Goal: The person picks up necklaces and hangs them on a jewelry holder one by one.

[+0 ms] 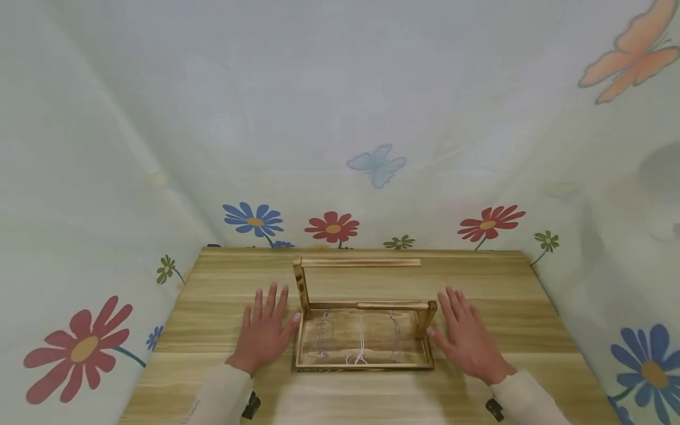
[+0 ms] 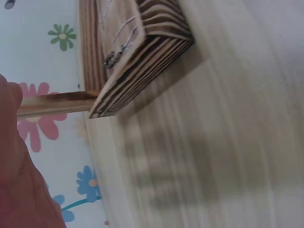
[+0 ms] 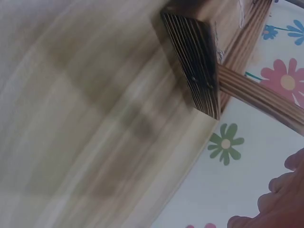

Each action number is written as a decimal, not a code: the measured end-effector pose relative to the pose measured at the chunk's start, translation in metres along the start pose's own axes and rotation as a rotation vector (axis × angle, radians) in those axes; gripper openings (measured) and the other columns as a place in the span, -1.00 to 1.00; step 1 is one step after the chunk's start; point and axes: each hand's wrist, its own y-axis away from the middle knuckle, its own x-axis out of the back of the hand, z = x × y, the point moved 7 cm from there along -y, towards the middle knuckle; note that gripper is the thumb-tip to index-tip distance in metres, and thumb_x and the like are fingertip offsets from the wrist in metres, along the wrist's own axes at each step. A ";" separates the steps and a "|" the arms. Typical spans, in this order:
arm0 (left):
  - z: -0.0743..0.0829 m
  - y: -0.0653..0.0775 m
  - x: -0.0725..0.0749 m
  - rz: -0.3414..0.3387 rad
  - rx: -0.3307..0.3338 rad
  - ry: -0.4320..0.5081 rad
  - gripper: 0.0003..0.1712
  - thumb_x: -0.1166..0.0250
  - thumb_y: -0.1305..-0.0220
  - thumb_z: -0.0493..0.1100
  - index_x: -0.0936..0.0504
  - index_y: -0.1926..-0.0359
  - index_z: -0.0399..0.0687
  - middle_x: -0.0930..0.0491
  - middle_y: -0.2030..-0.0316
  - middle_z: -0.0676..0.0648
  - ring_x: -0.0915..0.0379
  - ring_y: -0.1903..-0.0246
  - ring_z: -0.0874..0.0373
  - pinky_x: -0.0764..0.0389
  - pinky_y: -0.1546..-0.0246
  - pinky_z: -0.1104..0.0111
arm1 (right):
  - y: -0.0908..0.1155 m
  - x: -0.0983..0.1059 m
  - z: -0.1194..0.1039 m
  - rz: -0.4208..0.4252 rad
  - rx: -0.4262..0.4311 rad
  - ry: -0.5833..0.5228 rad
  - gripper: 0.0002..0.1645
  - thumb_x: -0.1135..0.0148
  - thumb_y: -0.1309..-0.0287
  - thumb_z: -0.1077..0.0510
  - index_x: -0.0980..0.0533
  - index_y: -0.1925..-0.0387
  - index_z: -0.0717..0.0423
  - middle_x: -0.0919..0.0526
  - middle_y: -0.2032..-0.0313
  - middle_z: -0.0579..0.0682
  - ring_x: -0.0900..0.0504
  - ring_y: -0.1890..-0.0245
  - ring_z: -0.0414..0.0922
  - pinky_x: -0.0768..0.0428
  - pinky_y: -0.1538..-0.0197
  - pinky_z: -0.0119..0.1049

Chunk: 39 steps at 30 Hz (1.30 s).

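A shallow wooden box point(image 1: 366, 368) with dark scorched grain lies on the table in the head view. An upright post point(image 1: 301, 289) at its left carries a long bar point(image 1: 361, 262); a shorter post point(image 1: 427, 319) stands at its right. Thin chains point(image 1: 323, 339) and a white string point(image 1: 362, 337) lie inside. My left hand point(image 1: 265, 333), fingers straight and spread, is beside the box's left side, thumb close to the post. On the other side, my right hand point(image 1: 467, 339) is flat with straight fingers, thumb near the right post. Whether either thumb touches wood, I cannot tell.
The wood-grain table point(image 1: 212, 330) extends around the box. A pale sheet point(image 1: 319, 106) printed with flowers and butterflies rises behind the table and at both sides. Dark wrist devices point(image 1: 251, 406) sit at the sleeves point(image 1: 225, 392).
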 end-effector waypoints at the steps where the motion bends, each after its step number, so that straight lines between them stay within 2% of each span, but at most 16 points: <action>1: 0.000 0.001 -0.003 0.000 -0.002 -0.008 -0.12 0.13 -0.61 0.35 0.03 -0.69 0.01 0.16 -0.69 -0.25 0.36 -0.64 -0.44 0.16 -0.51 -0.44 | 0.001 -0.002 0.000 -0.002 0.000 0.001 0.01 -0.09 -0.50 -0.30 -0.04 -0.64 0.23 0.01 -0.65 0.31 -0.02 -0.62 0.36 -0.11 -0.51 0.45; 8: 0.005 0.004 -0.013 -0.005 -0.006 0.005 -0.19 0.11 -0.65 0.23 -0.02 -0.68 -0.06 0.10 -0.67 -0.29 0.29 -0.63 -0.45 0.11 -0.52 -0.42 | 0.005 -0.015 -0.003 -0.009 0.002 -0.041 0.02 -0.09 -0.51 -0.27 -0.05 -0.62 0.31 0.06 -0.66 0.31 0.01 -0.64 0.35 -0.11 -0.52 0.43; 15: 0.006 0.003 -0.036 0.002 -0.049 0.038 -0.21 0.08 -0.67 0.16 -0.01 -0.67 -0.12 0.06 -0.66 -0.31 0.18 -0.61 -0.46 0.03 -0.50 -0.42 | 0.012 -0.028 -0.003 -0.042 -0.025 -0.066 0.02 -0.05 -0.53 -0.27 -0.03 -0.60 0.39 0.15 -0.67 0.27 0.08 -0.65 0.34 -0.08 -0.54 0.41; 18: 0.004 0.003 -0.041 -0.010 -0.041 0.035 -0.21 0.06 -0.66 0.15 -0.01 -0.67 -0.13 0.06 -0.67 -0.29 0.18 -0.62 -0.44 0.03 -0.51 -0.40 | 0.014 -0.032 -0.004 -0.019 -0.012 -0.047 0.01 -0.04 -0.53 -0.28 -0.07 -0.60 0.38 0.11 -0.67 0.27 0.01 -0.64 0.34 -0.12 -0.54 0.38; 23: 0.001 0.002 -0.048 -0.073 -0.009 -0.022 -0.18 0.12 -0.67 0.19 0.05 -0.68 -0.15 0.14 -0.69 -0.24 0.24 -0.65 -0.37 0.06 -0.56 -0.34 | 0.017 -0.039 -0.005 0.008 -0.002 -0.009 -0.01 -0.03 -0.54 -0.29 -0.11 -0.59 0.37 0.06 -0.67 0.25 -0.06 -0.62 0.33 -0.15 -0.55 0.31; 29: -0.002 -0.002 -0.054 -0.066 -0.017 -0.004 -0.19 0.10 -0.67 0.17 0.02 -0.67 -0.18 0.10 -0.68 -0.25 0.21 -0.64 -0.38 0.04 -0.56 -0.33 | 0.019 -0.047 -0.006 0.007 0.005 0.024 -0.04 -0.01 -0.56 -0.25 -0.09 -0.59 0.37 0.02 -0.65 0.30 -0.07 -0.63 0.31 -0.16 -0.57 0.28; 32: -0.005 -0.004 -0.060 -0.049 -0.026 0.011 -0.18 0.12 -0.67 0.18 0.04 -0.68 -0.18 0.11 -0.68 -0.24 0.23 -0.65 -0.37 0.06 -0.56 -0.32 | 0.020 -0.049 -0.007 0.012 0.014 0.021 -0.06 -0.01 -0.58 -0.21 -0.04 -0.61 0.36 0.02 -0.64 0.32 -0.08 -0.62 0.32 0.20 -0.71 0.01; 35: -0.009 -0.006 -0.069 -0.043 -0.032 0.011 -0.17 0.16 -0.68 0.21 0.07 -0.68 -0.18 0.13 -0.69 -0.23 0.25 -0.66 -0.35 0.07 -0.57 -0.30 | 0.022 -0.050 -0.007 0.041 0.026 0.009 -0.08 -0.05 -0.57 -0.15 -0.03 -0.61 0.37 -0.02 -0.63 0.34 -0.12 -0.60 0.34 0.48 -0.62 -0.40; 36: -0.010 -0.006 -0.071 -0.043 -0.033 0.008 -0.17 0.17 -0.68 0.21 0.08 -0.68 -0.18 0.14 -0.69 -0.22 0.26 -0.66 -0.34 0.07 -0.57 -0.30 | 0.023 -0.051 -0.007 0.049 0.026 0.005 -0.08 -0.06 -0.57 -0.13 -0.04 -0.61 0.37 -0.02 -0.63 0.34 -0.13 -0.59 0.35 0.48 -0.60 -0.43; 39: -0.010 -0.006 -0.072 -0.038 -0.043 0.007 -0.18 0.14 -0.68 0.18 0.06 -0.68 -0.19 0.11 -0.69 -0.22 0.22 -0.65 -0.35 0.05 -0.57 -0.30 | 0.027 -0.053 -0.006 0.074 0.026 0.011 -0.11 -0.10 -0.55 -0.10 -0.09 -0.59 0.39 -0.09 -0.61 0.34 -0.19 -0.57 0.35 0.07 -0.69 -0.12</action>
